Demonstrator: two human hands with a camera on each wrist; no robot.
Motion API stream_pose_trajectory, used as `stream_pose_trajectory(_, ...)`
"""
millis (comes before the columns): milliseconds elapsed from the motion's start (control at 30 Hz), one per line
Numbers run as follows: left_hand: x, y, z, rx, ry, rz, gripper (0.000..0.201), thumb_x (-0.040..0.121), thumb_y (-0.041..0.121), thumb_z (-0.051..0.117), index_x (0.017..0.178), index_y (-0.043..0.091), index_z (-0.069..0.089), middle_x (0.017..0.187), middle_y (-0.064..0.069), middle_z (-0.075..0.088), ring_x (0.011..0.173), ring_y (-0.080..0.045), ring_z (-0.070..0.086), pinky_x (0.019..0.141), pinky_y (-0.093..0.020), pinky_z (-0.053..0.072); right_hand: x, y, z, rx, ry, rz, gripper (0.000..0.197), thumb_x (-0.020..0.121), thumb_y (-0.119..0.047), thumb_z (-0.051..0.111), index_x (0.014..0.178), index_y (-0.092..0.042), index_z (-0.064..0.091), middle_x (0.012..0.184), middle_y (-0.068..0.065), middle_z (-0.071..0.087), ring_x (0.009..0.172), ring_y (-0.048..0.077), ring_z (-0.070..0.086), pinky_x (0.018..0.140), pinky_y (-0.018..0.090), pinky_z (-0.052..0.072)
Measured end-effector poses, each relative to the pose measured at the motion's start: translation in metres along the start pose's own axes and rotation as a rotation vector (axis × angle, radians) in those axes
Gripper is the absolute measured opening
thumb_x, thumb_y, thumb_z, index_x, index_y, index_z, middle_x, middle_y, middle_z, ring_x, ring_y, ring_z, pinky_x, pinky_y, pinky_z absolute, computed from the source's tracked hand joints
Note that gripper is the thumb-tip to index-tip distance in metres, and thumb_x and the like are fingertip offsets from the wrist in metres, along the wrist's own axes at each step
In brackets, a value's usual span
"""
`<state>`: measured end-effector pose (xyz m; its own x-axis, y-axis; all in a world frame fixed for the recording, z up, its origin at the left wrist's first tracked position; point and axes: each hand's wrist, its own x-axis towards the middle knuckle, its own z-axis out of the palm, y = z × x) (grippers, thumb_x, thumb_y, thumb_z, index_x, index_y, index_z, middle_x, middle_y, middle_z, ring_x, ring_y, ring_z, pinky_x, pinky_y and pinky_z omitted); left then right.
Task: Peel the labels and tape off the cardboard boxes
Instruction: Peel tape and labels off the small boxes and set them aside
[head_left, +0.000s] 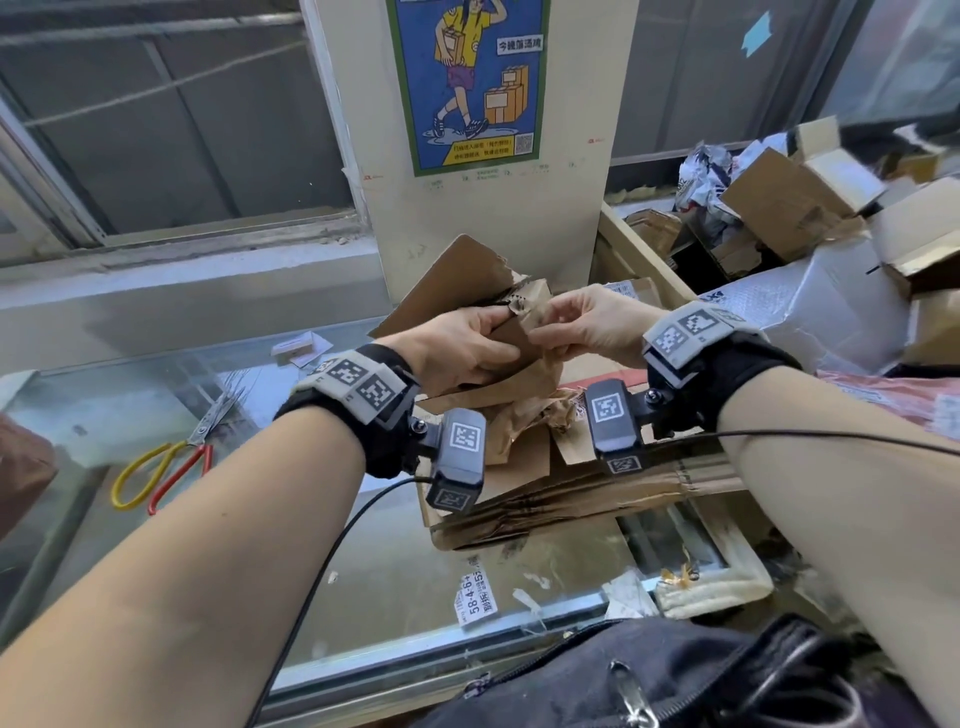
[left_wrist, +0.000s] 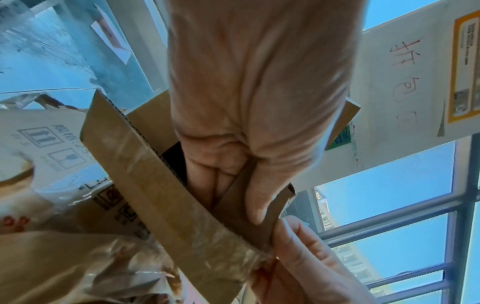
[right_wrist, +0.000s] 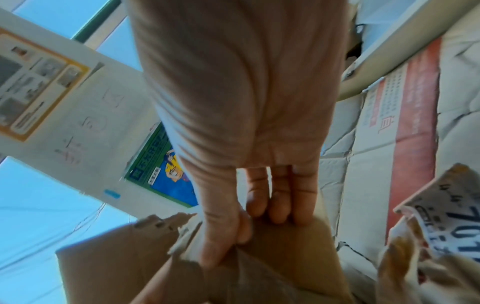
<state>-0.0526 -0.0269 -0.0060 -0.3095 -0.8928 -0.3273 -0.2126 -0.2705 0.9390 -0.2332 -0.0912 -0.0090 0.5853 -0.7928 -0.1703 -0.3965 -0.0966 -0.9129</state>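
The box (head_left: 470, 291) is a small brown cardboard one, held up above the glass surface (head_left: 156, 405) in front of the poster (head_left: 467, 83). Its flaps stand open, one edge is torn and ragged, and a strip of clear, shiny tape (left_wrist: 166, 197) runs along one panel, wrinkled and partly lifted at the end. The left hand (head_left: 457, 348) grips the box, fingers inside the opening and thumb pressed on the outer wall. The right hand (head_left: 592, 325) pinches the loose, crumpled tape end at the box's corner between thumb and fingers, just beside the left thumb. Below them lie flattened cardboard (head_left: 571, 499) and balls of peeled tape (head_left: 540, 415). Scissors (head_left: 171, 462) with red and yellow handles rest on the surface to the left, well apart
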Motion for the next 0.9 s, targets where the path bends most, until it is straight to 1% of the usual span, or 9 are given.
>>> stream_pose_trajectory(100, 0.000, 0.006, 0.002, -0.137, 0.032, -0.061, 0.034, 0.096, 0.006, 0.046, 0.129, 0.010, 0.054, 0.103, -0.013, 0.063, 0.088, -0.023, 0.063, 0.083, -0.035, 0.051, -0.002, 0.000, 0.001, 0.116, -0.046, -0.007, 0.014, 0.085, -0.005, 0.065, 0.097, 0.001, 0.059, 0.078, 0.013, 0.052, 0.062, 0.016, 0.051, 0.057, 0.020, 0.047)
stream_pose_trajectory(167, 0.002, 0.012, 0.009, -0.230, 0.119, -0.107, 0.029, 0.091, 0.028, 0.054, 0.110, 0.009, 0.064, 0.089, -0.011, 0.065, 0.075, -0.023, 0.062, 0.071, -0.033, 0.051, -0.001, -0.004, 0.005, 0.141, -0.058, -0.027, 0.015, 0.086, -0.004, 0.064, 0.099, 0.000, 0.059, 0.080, 0.013, 0.052, 0.064, 0.016, 0.049, 0.058, 0.021, 0.047)
stream_pose_trajectory(233, 0.010, 0.011, 0.013, -0.198, 0.269, -0.035, 0.038, 0.084, 0.044, 0.068, 0.099, 0.009, 0.072, 0.090, -0.009, 0.073, 0.085, -0.024, 0.067, 0.083, -0.037, 0.054, 0.000, -0.009, 0.008, 0.145, -0.049, -0.045, 0.007, 0.086, 0.000, 0.062, 0.093, 0.000, 0.063, 0.082, 0.013, 0.054, 0.063, 0.015, 0.048, 0.057, 0.020, 0.046)
stream_pose_trajectory(300, 0.015, 0.010, 0.016, -0.144, 0.360, 0.070, 0.036, 0.084, 0.038, 0.072, 0.105, 0.009, 0.073, 0.100, -0.011, 0.073, 0.096, -0.025, 0.067, 0.092, -0.038, 0.052, 0.000, -0.011, 0.006, 0.168, -0.038, -0.051, 0.008, 0.086, 0.004, 0.060, 0.088, -0.003, 0.065, 0.082, 0.013, 0.054, 0.062, 0.014, 0.046, 0.057, 0.021, 0.042)
stream_pose_trajectory(367, 0.016, 0.009, 0.018, -0.131, 0.393, 0.119, 0.028, 0.091, 0.026, 0.066, 0.107, 0.004, 0.071, 0.101, -0.015, 0.071, 0.091, -0.022, 0.066, 0.087, -0.036, 0.053, -0.002, -0.010, 0.003, 0.202, -0.034, -0.053, 0.005, 0.086, 0.004, 0.060, 0.082, 0.002, 0.059, 0.075, 0.011, 0.052, 0.060, 0.013, 0.043, 0.057, 0.022, 0.038)
stream_pose_trajectory(433, 0.016, 0.008, 0.018, -0.133, 0.405, 0.139, 0.022, 0.093, 0.021, 0.062, 0.105, 0.003, 0.069, 0.096, -0.014, 0.071, 0.088, -0.021, 0.065, 0.087, -0.036, 0.053, -0.002, -0.007, 0.002, 0.226, -0.017, -0.061, 0.018, 0.087, 0.004, 0.059, 0.072, -0.002, 0.052, 0.067, 0.009, 0.049, 0.056, 0.012, 0.041, 0.055, 0.020, 0.035)
stream_pose_trajectory(567, 0.015, 0.008, 0.017, -0.163, 0.383, 0.143, 0.017, 0.095, 0.019, 0.061, 0.100, 0.005, 0.069, 0.089, -0.011, 0.069, 0.085, -0.022, 0.063, 0.087, -0.037, 0.052, -0.003, -0.003, 0.005, 0.343, 0.004, -0.093, 0.017, 0.086, 0.005, 0.058, 0.072, -0.003, 0.051, 0.065, 0.008, 0.053, 0.056, 0.010, 0.045, 0.056, 0.020, 0.034)
stream_pose_trajectory(700, 0.014, 0.006, 0.016, -0.204, 0.396, 0.146, 0.010, 0.094, 0.018, 0.062, 0.088, 0.013, 0.069, 0.077, -0.005, 0.069, 0.074, -0.017, 0.063, 0.079, -0.033, 0.053, -0.002, 0.004, 0.007, 0.431, 0.036, -0.134, 0.029, 0.087, 0.004, 0.057, 0.062, -0.007, 0.047, 0.054, 0.002, 0.054, 0.063, 0.019, 0.044, 0.059, 0.025, 0.032)
stream_pose_trajectory(900, 0.015, 0.005, 0.017, -0.296, 0.453, 0.149, 0.008, 0.092, 0.019, 0.064, 0.087, 0.017, 0.070, 0.082, -0.004, 0.070, 0.082, -0.018, 0.064, 0.088, -0.037, 0.053, -0.002, 0.008, 0.016, 0.524, 0.121, -0.200, 0.031, 0.087, 0.004, 0.057, 0.061, -0.008, 0.045, 0.052, 0.002, 0.057, 0.059, 0.022, 0.050, 0.056, 0.023, 0.033)
